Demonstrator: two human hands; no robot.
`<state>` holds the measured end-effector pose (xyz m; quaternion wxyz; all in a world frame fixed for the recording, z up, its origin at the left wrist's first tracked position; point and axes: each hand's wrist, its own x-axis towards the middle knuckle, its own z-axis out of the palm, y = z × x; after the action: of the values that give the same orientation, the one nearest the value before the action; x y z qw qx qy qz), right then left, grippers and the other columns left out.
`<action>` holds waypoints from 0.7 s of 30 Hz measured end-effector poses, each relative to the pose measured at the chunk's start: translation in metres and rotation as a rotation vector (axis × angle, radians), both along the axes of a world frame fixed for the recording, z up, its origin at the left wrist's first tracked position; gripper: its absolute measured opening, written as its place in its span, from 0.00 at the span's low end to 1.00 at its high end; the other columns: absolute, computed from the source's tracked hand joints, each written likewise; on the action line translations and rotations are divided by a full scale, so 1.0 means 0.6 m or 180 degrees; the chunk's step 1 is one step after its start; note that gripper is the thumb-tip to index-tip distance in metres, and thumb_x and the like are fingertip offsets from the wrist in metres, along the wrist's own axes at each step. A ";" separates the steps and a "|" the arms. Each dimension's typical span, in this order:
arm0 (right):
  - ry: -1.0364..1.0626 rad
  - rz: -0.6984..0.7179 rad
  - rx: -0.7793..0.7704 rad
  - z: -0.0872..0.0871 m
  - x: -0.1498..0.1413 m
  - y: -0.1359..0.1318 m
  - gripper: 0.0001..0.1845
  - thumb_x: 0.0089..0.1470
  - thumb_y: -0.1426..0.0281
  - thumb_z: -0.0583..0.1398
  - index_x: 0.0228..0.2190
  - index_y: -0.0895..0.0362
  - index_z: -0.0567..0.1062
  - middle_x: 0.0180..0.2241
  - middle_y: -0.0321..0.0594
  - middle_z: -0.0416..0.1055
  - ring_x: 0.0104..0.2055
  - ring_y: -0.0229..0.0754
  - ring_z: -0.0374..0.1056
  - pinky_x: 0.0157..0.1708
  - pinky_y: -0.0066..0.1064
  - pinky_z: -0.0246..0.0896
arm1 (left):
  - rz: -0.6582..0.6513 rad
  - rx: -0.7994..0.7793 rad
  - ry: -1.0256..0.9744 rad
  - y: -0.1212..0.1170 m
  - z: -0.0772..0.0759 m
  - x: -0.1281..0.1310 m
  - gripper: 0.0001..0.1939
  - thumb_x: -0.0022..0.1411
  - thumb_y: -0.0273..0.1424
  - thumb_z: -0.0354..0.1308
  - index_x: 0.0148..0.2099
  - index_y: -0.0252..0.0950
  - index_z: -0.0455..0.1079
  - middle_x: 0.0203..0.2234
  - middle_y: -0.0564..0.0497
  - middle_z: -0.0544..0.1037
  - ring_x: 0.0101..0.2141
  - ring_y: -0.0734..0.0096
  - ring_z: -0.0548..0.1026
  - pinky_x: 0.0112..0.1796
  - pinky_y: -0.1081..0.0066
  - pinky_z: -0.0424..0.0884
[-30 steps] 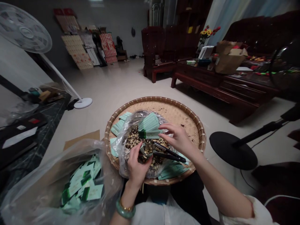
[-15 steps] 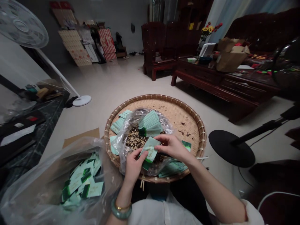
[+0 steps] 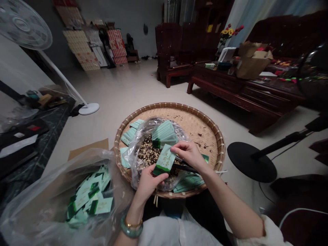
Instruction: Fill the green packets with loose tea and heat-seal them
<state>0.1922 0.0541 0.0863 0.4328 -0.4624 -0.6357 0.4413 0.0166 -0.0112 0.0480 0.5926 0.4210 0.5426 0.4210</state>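
Between my two hands is a small green paper packet [image 3: 165, 159] with gold lettering and a dark green band. My left hand [image 3: 151, 181] pinches its lower edge. My right hand [image 3: 188, 155] grips its upper right corner; a black-handled tool [image 3: 186, 167] shows beneath that hand, its working end mostly hidden. Under the packet lies an opened clear plastic bag [image 3: 133, 153] of dark and pale dried tea-like bits [image 3: 148, 150]. A stack of green packets [image 3: 164, 133] rests on this mix. Everything sits in a round woven bamboo tray [image 3: 205, 123].
More packets lie at the tray's left [image 3: 128, 136] and front right [image 3: 188, 182]. To the left, a large clear bag [image 3: 51, 191] holds many loose packets [image 3: 89, 194]. A white fan base [image 3: 89, 108] and a black fan base [image 3: 252, 162] stand on the floor. Behind is a low wooden table [image 3: 230, 87].
The packet has tipped more upright and now shows its printed face in full. My right hand has risen slightly to its upper corner, and the black handle is more visible.
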 end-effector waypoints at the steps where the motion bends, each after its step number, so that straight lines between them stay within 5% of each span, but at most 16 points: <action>1: -0.0020 0.0008 0.0051 0.001 -0.001 0.000 0.14 0.47 0.61 0.62 0.21 0.59 0.76 0.20 0.37 0.69 0.24 0.36 0.62 0.25 0.28 0.58 | -0.0012 0.0012 -0.0017 0.000 0.002 -0.001 0.12 0.40 0.29 0.68 0.29 0.32 0.73 0.18 0.56 0.74 0.15 0.79 0.66 0.18 0.77 0.65; 5: -0.0056 0.0014 0.0199 -0.001 -0.003 -0.002 0.14 0.47 0.61 0.62 0.21 0.59 0.76 0.22 0.37 0.70 0.25 0.36 0.63 0.26 0.28 0.59 | -0.0167 0.0011 -0.0058 0.001 0.006 -0.007 0.13 0.39 0.30 0.68 0.31 0.32 0.74 0.19 0.55 0.74 0.16 0.79 0.66 0.19 0.77 0.67; 12: 0.0024 0.0055 -0.0392 -0.033 0.009 -0.004 0.19 0.52 0.56 0.57 0.31 0.59 0.77 0.23 0.37 0.71 0.23 0.37 0.65 0.24 0.28 0.60 | -0.0043 -0.0190 -0.0478 -0.001 -0.006 -0.004 0.17 0.44 0.38 0.66 0.34 0.31 0.72 0.23 0.50 0.77 0.23 0.70 0.75 0.18 0.78 0.66; 16: -0.1325 -0.0026 0.0313 -0.069 0.029 -0.026 0.17 0.53 0.62 0.59 0.43 0.57 0.73 0.41 0.45 0.72 0.44 0.46 0.67 0.44 0.39 0.61 | 0.0219 -0.0305 -0.0736 -0.002 -0.006 -0.004 0.21 0.43 0.39 0.68 0.37 0.30 0.71 0.27 0.48 0.79 0.25 0.69 0.77 0.20 0.78 0.70; 21: -0.2702 0.0195 0.0419 -0.098 0.030 -0.053 0.31 0.44 0.70 0.65 0.52 0.59 0.66 0.44 0.50 0.69 0.48 0.53 0.63 0.47 0.43 0.59 | 0.0339 -0.0417 -0.0962 -0.003 -0.002 -0.002 0.24 0.41 0.39 0.69 0.39 0.30 0.71 0.31 0.45 0.79 0.27 0.67 0.78 0.21 0.76 0.73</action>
<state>0.2105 0.0221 0.0276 0.1481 -0.5553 -0.7976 0.1830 0.0153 -0.0130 0.0467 0.6705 0.2840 0.4951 0.4740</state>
